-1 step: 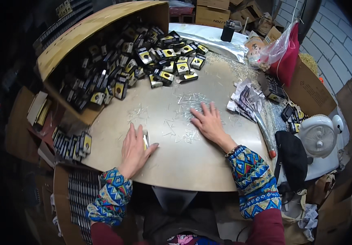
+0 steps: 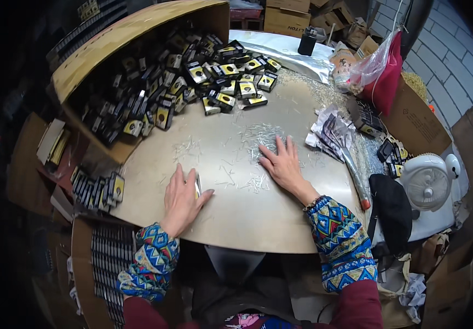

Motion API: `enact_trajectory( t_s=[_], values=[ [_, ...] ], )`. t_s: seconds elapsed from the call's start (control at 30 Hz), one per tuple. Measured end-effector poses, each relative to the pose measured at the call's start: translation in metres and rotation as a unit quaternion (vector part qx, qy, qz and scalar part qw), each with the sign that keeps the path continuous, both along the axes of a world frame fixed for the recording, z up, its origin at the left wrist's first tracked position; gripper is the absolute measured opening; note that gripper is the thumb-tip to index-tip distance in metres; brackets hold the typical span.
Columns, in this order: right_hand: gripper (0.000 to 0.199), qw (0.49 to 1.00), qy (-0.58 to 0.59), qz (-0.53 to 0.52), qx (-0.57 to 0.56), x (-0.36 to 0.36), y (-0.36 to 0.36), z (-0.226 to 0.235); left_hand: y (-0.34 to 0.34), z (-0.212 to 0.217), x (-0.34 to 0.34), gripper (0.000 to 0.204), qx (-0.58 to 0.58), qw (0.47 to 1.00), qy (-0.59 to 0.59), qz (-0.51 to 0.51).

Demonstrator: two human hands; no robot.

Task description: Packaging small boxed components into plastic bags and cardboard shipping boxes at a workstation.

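Note:
My left hand [image 2: 181,198] lies palm down near the table's front, fingers stretched out and thumb apart. A small box [image 2: 197,185] is mostly hidden under it, with a narrow strip showing beside the forefinger. To the right, my right hand [image 2: 283,167] is spread palm down at the edge of a pile of thin silvery pins [image 2: 258,134], its fingertips touching some of them. A smaller cluster of pins [image 2: 257,182] lies between the hands, and loose pins [image 2: 186,149] are scattered beyond my left hand.
A tipped carton [image 2: 64,82] at the far left spills black-and-yellow small boxes [image 2: 224,100] onto the table [image 2: 231,225]. More small boxes [image 2: 117,189] stand in a row at the left edge. Right: crumpled paper [image 2: 329,131], black cloth [image 2: 391,211], white fan [image 2: 427,186]. Behind: a dark bottle [image 2: 306,43].
The view has shifted slightly. My left hand covers a little more of the small box; my right hand stays by the pins, its fingers still spread.

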State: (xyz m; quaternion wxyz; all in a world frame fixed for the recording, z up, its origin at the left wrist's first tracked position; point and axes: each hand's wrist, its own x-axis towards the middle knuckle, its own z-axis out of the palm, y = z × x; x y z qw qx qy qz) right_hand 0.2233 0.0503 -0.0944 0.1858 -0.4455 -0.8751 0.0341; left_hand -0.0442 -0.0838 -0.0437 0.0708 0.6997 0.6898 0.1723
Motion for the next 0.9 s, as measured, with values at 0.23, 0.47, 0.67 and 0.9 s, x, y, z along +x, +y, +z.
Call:
enact_trajectory(
  t_s=[0.23, 0.47, 0.67, 0.9],
  values=[
    [0.034, 0.994, 0.05, -0.023, 0.095, 0.003, -0.06, 0.005, -0.035, -0.006, 0.006, 0.079, 0.064, 0.995, 0.019, 0.071],
    [0.029, 0.992, 0.054, 0.025, 0.112, 0.0, -0.109, 0.016, -0.055, -0.001, -0.004, 0.078, 0.013, 0.998, -0.061, 0.015],
    [0.03, 0.994, 0.007, 0.066, 0.09, 0.004, -0.126, 0.026, -0.087, 0.024, 0.012, 0.082, -0.012, 0.906, -0.42, 0.045],
    [0.041, 0.989, 0.04, 0.141, -0.001, -0.014, -0.118, 0.022, -0.15, -0.026, 0.0, 0.035, -0.184, 0.549, -0.813, 0.052]
  ],
)
